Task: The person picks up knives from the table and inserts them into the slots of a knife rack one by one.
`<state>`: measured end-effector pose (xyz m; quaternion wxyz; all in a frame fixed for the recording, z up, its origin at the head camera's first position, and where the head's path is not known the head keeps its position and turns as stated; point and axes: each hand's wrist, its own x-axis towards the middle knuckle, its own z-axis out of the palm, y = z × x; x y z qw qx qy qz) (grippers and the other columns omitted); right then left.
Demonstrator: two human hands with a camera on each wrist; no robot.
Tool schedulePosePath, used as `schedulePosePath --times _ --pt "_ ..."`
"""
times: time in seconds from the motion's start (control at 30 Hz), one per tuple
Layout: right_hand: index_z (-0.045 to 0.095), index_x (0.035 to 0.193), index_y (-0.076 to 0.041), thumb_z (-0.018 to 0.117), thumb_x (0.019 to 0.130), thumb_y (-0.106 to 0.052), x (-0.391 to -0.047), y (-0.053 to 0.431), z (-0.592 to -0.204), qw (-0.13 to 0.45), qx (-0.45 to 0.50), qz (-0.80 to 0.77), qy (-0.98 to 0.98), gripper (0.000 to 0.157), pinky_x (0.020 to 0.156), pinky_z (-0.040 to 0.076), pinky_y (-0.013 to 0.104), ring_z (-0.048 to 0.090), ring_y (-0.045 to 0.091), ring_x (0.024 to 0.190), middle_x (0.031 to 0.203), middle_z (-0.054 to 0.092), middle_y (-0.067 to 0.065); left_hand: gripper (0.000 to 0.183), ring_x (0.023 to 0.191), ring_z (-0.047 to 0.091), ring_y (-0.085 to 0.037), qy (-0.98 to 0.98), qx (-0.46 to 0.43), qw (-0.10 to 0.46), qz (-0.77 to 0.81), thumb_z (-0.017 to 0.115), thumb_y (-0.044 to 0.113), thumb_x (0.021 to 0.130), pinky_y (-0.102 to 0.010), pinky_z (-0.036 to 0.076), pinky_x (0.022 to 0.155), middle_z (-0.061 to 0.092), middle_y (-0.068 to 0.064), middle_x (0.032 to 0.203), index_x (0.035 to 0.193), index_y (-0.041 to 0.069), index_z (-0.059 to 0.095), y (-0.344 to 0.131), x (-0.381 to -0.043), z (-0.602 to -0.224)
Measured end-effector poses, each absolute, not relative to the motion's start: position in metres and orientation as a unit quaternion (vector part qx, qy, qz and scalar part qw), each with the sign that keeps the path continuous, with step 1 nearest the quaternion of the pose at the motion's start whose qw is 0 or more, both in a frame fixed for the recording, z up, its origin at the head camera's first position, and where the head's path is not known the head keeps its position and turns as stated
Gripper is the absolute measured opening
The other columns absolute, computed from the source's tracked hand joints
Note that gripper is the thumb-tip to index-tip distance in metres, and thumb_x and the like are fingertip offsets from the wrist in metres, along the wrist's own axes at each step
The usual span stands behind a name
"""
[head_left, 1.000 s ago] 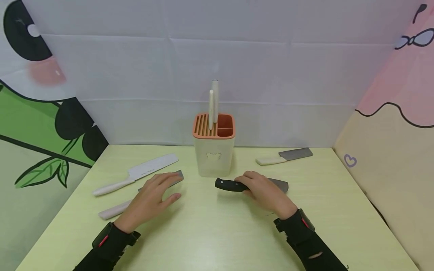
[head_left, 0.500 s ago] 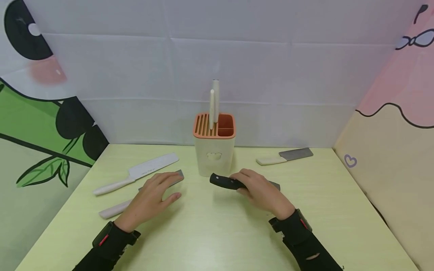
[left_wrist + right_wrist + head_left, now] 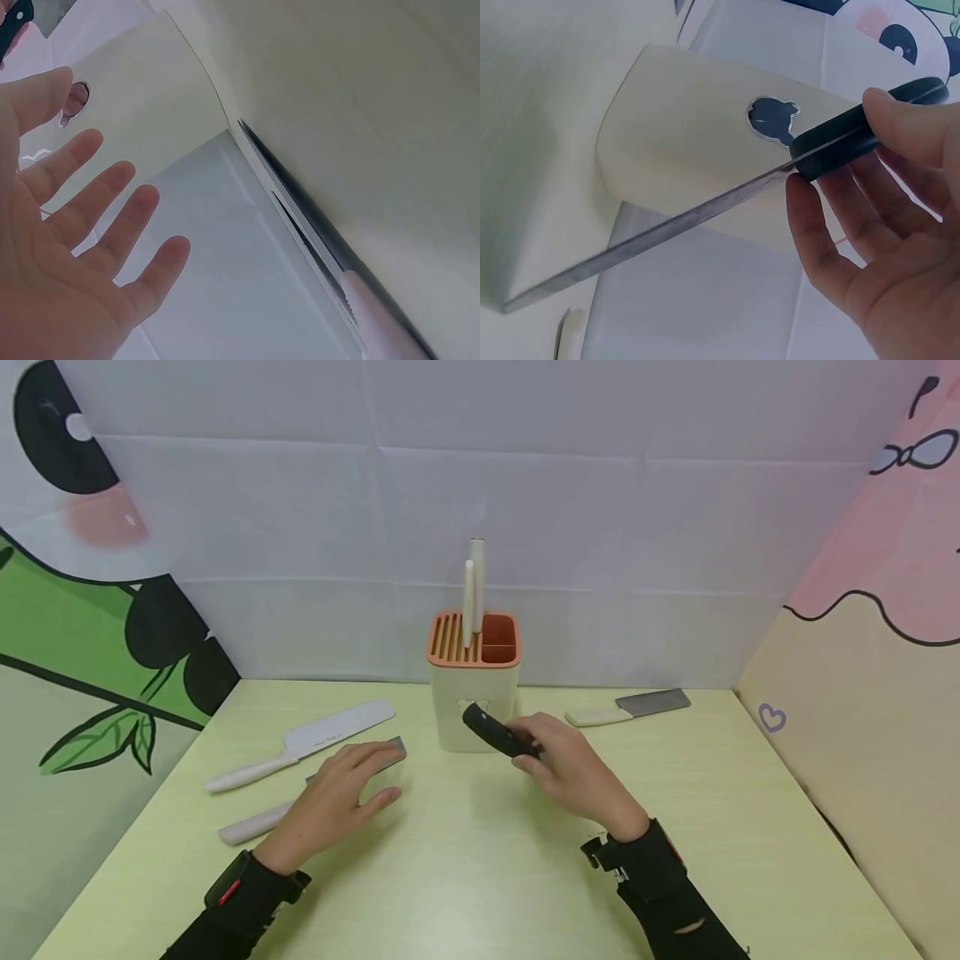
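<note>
My right hand grips a black-handled knife by its handle, in front of the knife block. In the right wrist view the knife's blade slants down to the left, edge-on; the head view hides it behind the hand. My left hand holds nothing, its fingers apart and relaxed in the left wrist view. It hovers over a pale-handled knife, covering most of that blade. Behind it lies a white-handled cleaver. The cream knife block has an orange slotted top with two white-handled knives upright in it.
A small cleaver with a pale handle lies at the table's back right. The pale table ends at a white cloth backdrop close behind the block. Printed side panels flank the table.
My right hand has lifted the black-handled knife and moved slightly left. The handle end has tilted upward toward the block, and the blade has gone out of the head view. My left hand has stayed put.
</note>
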<state>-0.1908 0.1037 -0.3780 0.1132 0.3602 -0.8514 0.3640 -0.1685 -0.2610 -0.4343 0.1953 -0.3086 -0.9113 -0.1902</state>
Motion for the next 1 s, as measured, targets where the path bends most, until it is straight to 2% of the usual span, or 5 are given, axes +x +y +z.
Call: schedulePosePath --times 0.27,0.47,0.7,1.0 --pt "0.064 0.138 -0.006 0.079 0.094 0.002 -0.191 0.097 -0.37 0.127 0.339 0.44 -0.822 0.046 0.089 0.063 0.032 0.069 0.019 0.11 0.121 0.07 0.004 0.055 0.135 0.057 -0.034 -0.912 -0.309 0.189 -0.192 0.084 0.025 0.094 -0.059 0.048 0.107 0.062 -0.012 0.147 0.143 0.009 0.064 -0.26 -0.169 -0.436" --pt "0.064 0.138 -0.009 0.077 0.096 0.001 -0.19 0.091 -0.363 0.128 0.315 0.492 -0.802 0.045 0.093 0.062 0.034 0.069 0.016 0.11 0.121 0.07 0.002 0.055 0.134 0.058 -0.034 -0.914 -0.306 0.188 -0.189 0.084 0.026 0.094 -0.059 0.049 0.107 0.062 -0.012 0.146 0.143 0.009 0.065 -0.258 -0.169 -0.436" --pt "0.063 0.139 -0.006 0.076 0.096 0.002 -0.186 0.087 -0.356 0.141 0.289 0.545 -0.774 0.045 0.093 0.062 0.036 0.07 0.021 0.109 0.122 0.07 0.007 0.054 0.134 0.058 -0.034 -0.913 -0.307 0.189 -0.192 0.084 0.025 0.094 -0.059 0.049 0.106 0.062 -0.013 0.146 0.142 0.009 0.065 -0.258 -0.168 -0.436" --pt "0.06 0.139 -0.003 0.074 0.098 0.002 -0.181 0.084 -0.356 0.116 0.259 0.609 -0.741 0.044 0.101 0.059 0.036 0.068 0.025 0.116 0.126 0.068 0.013 0.054 0.134 0.058 -0.034 -0.912 -0.311 0.189 -0.192 0.084 0.024 0.094 -0.058 0.049 0.107 0.062 -0.013 0.146 0.142 0.009 0.065 -0.259 -0.169 -0.438"
